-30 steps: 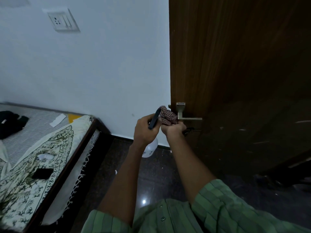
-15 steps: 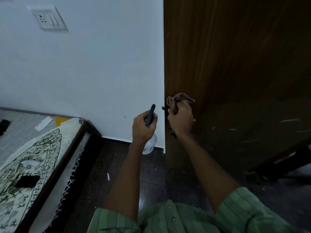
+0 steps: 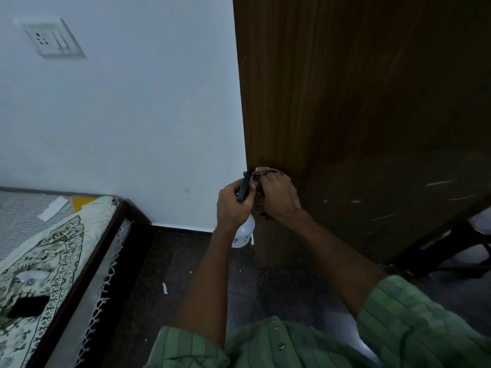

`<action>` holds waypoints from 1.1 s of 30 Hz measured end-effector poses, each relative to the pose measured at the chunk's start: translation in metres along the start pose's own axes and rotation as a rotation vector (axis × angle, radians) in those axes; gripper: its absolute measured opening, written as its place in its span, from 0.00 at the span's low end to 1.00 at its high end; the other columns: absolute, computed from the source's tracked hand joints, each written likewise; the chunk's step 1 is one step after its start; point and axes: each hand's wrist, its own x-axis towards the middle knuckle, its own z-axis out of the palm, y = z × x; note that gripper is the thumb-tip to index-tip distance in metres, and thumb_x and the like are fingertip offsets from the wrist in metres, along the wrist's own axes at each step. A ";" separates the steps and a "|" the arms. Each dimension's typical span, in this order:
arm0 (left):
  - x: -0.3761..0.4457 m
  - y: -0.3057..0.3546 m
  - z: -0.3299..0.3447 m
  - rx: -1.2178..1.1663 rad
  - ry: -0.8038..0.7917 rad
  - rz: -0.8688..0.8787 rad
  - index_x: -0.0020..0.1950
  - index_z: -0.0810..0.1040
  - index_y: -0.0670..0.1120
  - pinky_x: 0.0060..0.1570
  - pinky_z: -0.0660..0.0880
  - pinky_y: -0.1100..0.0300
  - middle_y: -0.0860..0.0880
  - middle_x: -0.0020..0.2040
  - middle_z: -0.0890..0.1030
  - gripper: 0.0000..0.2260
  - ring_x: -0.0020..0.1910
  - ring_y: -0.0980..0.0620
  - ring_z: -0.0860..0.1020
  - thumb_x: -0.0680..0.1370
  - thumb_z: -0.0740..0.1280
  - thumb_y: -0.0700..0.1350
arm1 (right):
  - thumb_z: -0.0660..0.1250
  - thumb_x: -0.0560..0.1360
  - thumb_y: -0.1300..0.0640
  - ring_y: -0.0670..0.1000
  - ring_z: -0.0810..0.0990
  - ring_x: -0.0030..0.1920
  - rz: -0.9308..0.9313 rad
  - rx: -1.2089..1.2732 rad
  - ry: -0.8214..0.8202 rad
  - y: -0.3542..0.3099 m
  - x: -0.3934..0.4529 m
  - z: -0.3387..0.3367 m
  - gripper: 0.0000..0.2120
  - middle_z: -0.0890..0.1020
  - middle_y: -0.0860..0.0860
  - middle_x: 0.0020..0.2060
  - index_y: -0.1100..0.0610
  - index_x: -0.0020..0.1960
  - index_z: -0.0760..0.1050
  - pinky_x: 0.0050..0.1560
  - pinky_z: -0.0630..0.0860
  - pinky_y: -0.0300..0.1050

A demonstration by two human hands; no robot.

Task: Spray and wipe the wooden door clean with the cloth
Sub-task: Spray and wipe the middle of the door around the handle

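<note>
Checked cloth is back down on the door handle: half a second ago the right hand had it bunched higher against the door's edge, now it grips the cloth over the handle again, only the top of the metal showing. Left hand has closed in and sits just beside the right, wrapped round the spray bottle, dark trigger head pointing up. Read: wiping is cycling around the handle zone, with no spraying visible; most of the wooden door face looks untouched, with pale scuffs low on the right. Count: two hands, one cloth, one spray bottle, one door, one handle, one wall socket plate, one bed.
</note>
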 end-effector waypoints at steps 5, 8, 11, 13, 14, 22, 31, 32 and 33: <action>0.004 -0.002 0.006 -0.016 0.034 0.005 0.47 0.82 0.49 0.40 0.82 0.44 0.47 0.38 0.84 0.13 0.37 0.47 0.82 0.79 0.67 0.58 | 0.76 0.70 0.61 0.58 0.80 0.57 -0.207 -0.089 -0.024 0.022 -0.006 0.000 0.18 0.83 0.57 0.56 0.60 0.59 0.81 0.59 0.77 0.54; 0.003 -0.003 0.010 -0.024 0.036 -0.018 0.48 0.82 0.49 0.41 0.83 0.44 0.48 0.38 0.84 0.13 0.37 0.48 0.82 0.80 0.67 0.57 | 0.75 0.70 0.59 0.58 0.78 0.63 -0.078 -0.103 -0.059 0.023 -0.016 -0.004 0.21 0.82 0.56 0.61 0.59 0.63 0.80 0.65 0.74 0.54; 0.003 -0.008 0.009 -0.029 0.019 -0.061 0.47 0.83 0.47 0.41 0.83 0.42 0.48 0.38 0.84 0.12 0.37 0.47 0.82 0.80 0.67 0.55 | 0.73 0.72 0.56 0.58 0.77 0.64 0.129 -0.121 -0.039 0.006 -0.017 0.000 0.19 0.81 0.56 0.62 0.58 0.63 0.80 0.67 0.73 0.54; 0.005 -0.011 0.005 -0.026 0.012 -0.070 0.48 0.83 0.46 0.40 0.82 0.41 0.48 0.38 0.84 0.13 0.37 0.46 0.81 0.80 0.67 0.55 | 0.73 0.73 0.57 0.58 0.77 0.63 0.183 -0.029 0.050 -0.002 -0.029 0.007 0.17 0.81 0.57 0.61 0.59 0.60 0.81 0.65 0.75 0.54; 0.006 -0.011 0.002 -0.024 0.006 -0.072 0.47 0.83 0.45 0.41 0.82 0.42 0.48 0.38 0.84 0.13 0.37 0.45 0.81 0.80 0.66 0.54 | 0.72 0.73 0.58 0.58 0.78 0.63 0.165 0.028 0.107 -0.007 -0.040 0.013 0.16 0.81 0.58 0.60 0.60 0.60 0.80 0.64 0.76 0.54; 0.008 -0.016 -0.016 -0.023 -0.033 -0.033 0.46 0.82 0.45 0.34 0.81 0.42 0.45 0.35 0.81 0.15 0.33 0.42 0.80 0.80 0.66 0.56 | 0.67 0.82 0.57 0.55 0.82 0.50 1.434 1.571 0.183 -0.042 -0.034 0.051 0.06 0.82 0.55 0.51 0.56 0.58 0.78 0.58 0.80 0.54; 0.010 -0.034 -0.045 0.055 -0.056 -0.015 0.44 0.81 0.45 0.34 0.80 0.42 0.48 0.35 0.81 0.11 0.33 0.47 0.79 0.80 0.67 0.51 | 0.52 0.87 0.58 0.67 0.77 0.65 1.497 2.315 0.298 -0.059 0.009 0.066 0.19 0.75 0.71 0.66 0.69 0.70 0.69 0.72 0.72 0.60; 0.011 -0.036 -0.048 0.059 -0.050 -0.013 0.45 0.81 0.45 0.34 0.80 0.43 0.47 0.35 0.81 0.12 0.33 0.46 0.79 0.80 0.67 0.52 | 0.51 0.87 0.57 0.68 0.76 0.66 1.524 2.326 0.319 -0.060 0.010 0.065 0.20 0.75 0.72 0.66 0.70 0.69 0.69 0.75 0.69 0.61; 0.012 -0.039 -0.051 0.054 -0.046 -0.015 0.45 0.81 0.44 0.33 0.79 0.43 0.46 0.35 0.81 0.14 0.32 0.44 0.79 0.80 0.66 0.53 | 0.49 0.87 0.57 0.68 0.75 0.68 1.543 2.339 0.323 -0.060 0.010 0.067 0.21 0.76 0.72 0.66 0.72 0.69 0.70 0.77 0.65 0.62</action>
